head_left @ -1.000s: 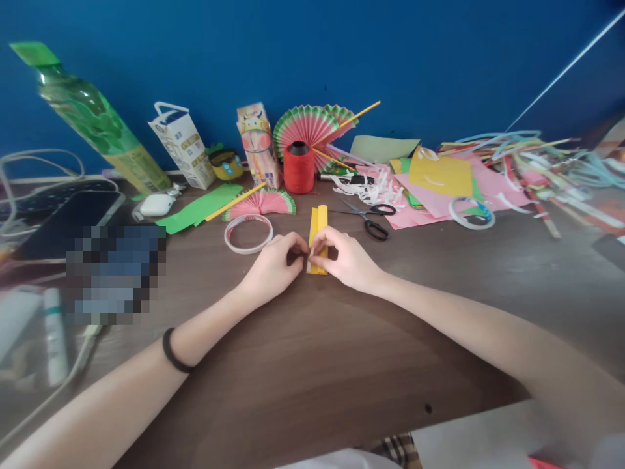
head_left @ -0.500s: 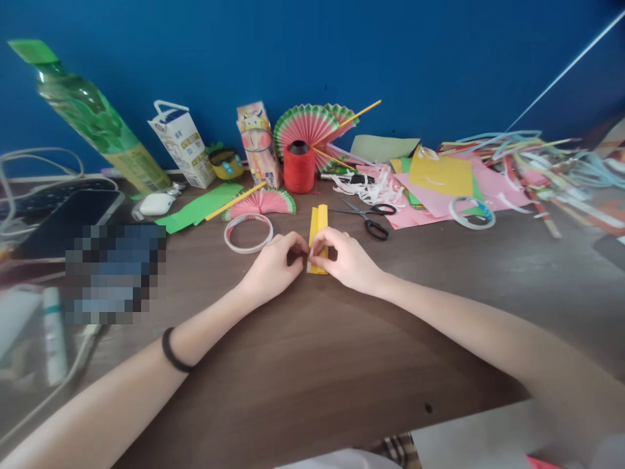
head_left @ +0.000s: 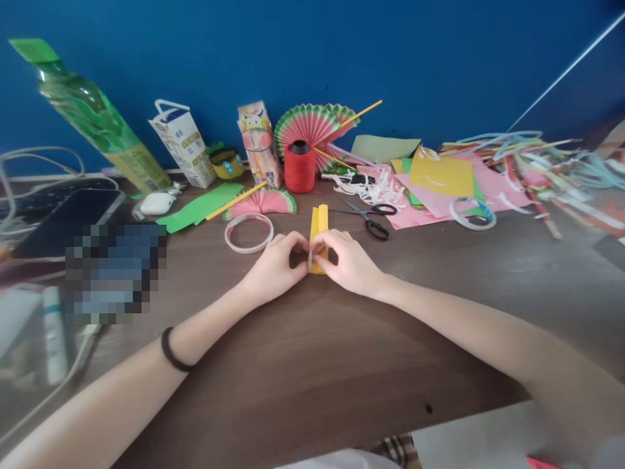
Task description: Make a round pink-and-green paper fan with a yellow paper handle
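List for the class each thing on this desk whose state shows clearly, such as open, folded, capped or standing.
Yellow paper: folded
Scissors: open
Green bottle: capped
White carton: standing
Printed box: standing
Red spool: upright
Rear fan: spread
Front fan: spread
Left tape roll: lying flat
Right tape roll: lying flat

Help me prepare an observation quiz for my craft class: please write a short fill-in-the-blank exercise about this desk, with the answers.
1. The right hand touches folded paper coloured ____.
2. Seen from the person's side, the scissors lie to the ____ of the folded paper.
3. The thread spool is coloured ____.
4. A dark band is worn on the person's ____ arm.

Missing words: yellow; right; red; left.
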{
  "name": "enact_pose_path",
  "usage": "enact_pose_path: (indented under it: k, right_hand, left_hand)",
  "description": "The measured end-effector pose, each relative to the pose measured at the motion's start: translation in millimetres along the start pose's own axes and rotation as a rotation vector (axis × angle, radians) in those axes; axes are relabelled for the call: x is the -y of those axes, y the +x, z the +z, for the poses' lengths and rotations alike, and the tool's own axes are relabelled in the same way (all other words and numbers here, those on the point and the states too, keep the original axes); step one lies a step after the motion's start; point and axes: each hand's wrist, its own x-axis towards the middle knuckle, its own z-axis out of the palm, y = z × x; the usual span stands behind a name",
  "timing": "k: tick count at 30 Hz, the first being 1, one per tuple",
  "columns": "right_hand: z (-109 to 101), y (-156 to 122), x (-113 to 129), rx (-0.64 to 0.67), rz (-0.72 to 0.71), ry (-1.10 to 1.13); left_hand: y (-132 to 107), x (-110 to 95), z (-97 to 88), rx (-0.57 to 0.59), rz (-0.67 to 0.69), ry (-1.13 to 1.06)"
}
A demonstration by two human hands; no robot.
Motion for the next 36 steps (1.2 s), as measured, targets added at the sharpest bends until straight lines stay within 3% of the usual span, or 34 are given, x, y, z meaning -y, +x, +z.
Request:
enact_pose_path:
  k: [36]
  right_hand:
    - [1.3,1.0,-4.3,-0.054,0.050,-0.069]
  left_hand:
    - [-2.0,4.2,6.2,-0.050,0.005,0.171]
